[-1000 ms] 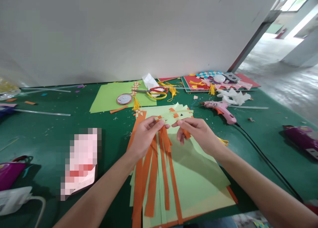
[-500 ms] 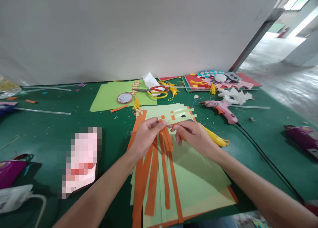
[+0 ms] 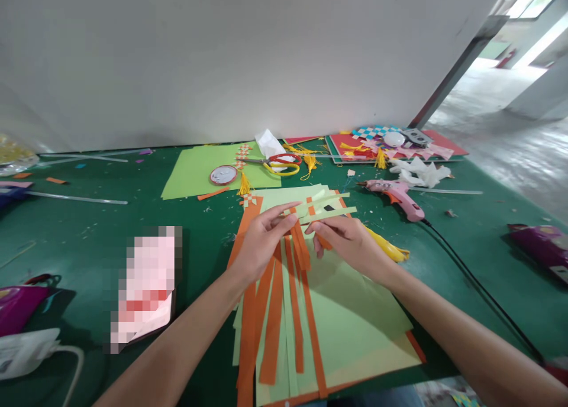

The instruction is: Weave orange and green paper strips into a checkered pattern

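Note:
Over a stack of pale green paper sheets (image 3: 355,318), my left hand (image 3: 267,236) pinches a small weave of green paper strips (image 3: 332,216) and orange paper strips (image 3: 302,247). The green ends stick out to the right, and orange ends hang below. My right hand (image 3: 344,238) has its fingers closed on an orange strip (image 3: 325,243) of the same weave. Its thumb and forefinger are pressed together just under the lower green strip. Loose orange strips (image 3: 270,336) lie fanned down the left of the stack. The woven part between my fingers is mostly hidden.
Behind the stack lie scissors (image 3: 279,164), a round tin (image 3: 223,175) and yellow tassels (image 3: 244,183) by a bright green sheet (image 3: 186,170). A pink glue gun (image 3: 394,195) with a black cord is at right. A phone (image 3: 151,283), blurred out, lies at left.
The green strip ends have shifted slightly right and the lower one tilts a little. My left forefinger has straightened over the weave. The orange ends below have swung slightly.

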Motion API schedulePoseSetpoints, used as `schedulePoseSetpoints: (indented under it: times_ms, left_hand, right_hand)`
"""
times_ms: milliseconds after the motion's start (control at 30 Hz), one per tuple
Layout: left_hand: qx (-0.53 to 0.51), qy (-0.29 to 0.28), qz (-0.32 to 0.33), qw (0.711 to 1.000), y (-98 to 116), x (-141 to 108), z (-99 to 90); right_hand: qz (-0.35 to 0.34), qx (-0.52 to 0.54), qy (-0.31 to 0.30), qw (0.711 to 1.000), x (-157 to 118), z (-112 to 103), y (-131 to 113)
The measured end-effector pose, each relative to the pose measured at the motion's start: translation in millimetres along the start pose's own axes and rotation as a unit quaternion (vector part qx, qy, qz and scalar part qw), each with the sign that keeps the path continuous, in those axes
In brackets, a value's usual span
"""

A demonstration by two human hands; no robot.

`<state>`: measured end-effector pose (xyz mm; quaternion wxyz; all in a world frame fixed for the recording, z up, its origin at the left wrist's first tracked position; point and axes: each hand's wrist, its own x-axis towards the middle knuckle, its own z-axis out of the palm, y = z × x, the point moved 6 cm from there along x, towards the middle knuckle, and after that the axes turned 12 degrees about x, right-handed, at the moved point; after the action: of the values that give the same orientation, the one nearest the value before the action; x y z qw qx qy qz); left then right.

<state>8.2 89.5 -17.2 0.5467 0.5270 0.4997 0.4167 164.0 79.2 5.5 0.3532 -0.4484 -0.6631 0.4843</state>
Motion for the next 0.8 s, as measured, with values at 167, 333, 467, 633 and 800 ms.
schedulePoseSetpoints:
  times_ms: [167,333,467,633,800]
  left_hand:
    - [-0.033,0.018,0.017,0.999,0.5,0.9,-2.1]
    - [-0.035,0.008,0.023,0.999,1.3,1.3,-0.1]
    - [-0.011,-0.009,0.016,1.000,0.6,0.8,1.9]
    - [0.008,0.019,0.015,1.000,-0.6,0.3,-1.8]
    - [0.028,0.029,0.026,0.999,-1.4,0.8,-3.4]
  right_hand:
    - [0.036,0.032,-0.031,0.998,1.3,1.1,-0.1]
    - [0.044,0.053,-0.055,0.996,1.5,3.7,3.4]
    - [0.007,0.007,-0.050,0.999,1.0,3.5,5.3]
    - [0.000,-0.029,-0.008,1.000,0.0,-0.2,2.7]
    - [0.039,-0.012,-0.010,0.999,-1.3,2.4,3.3]
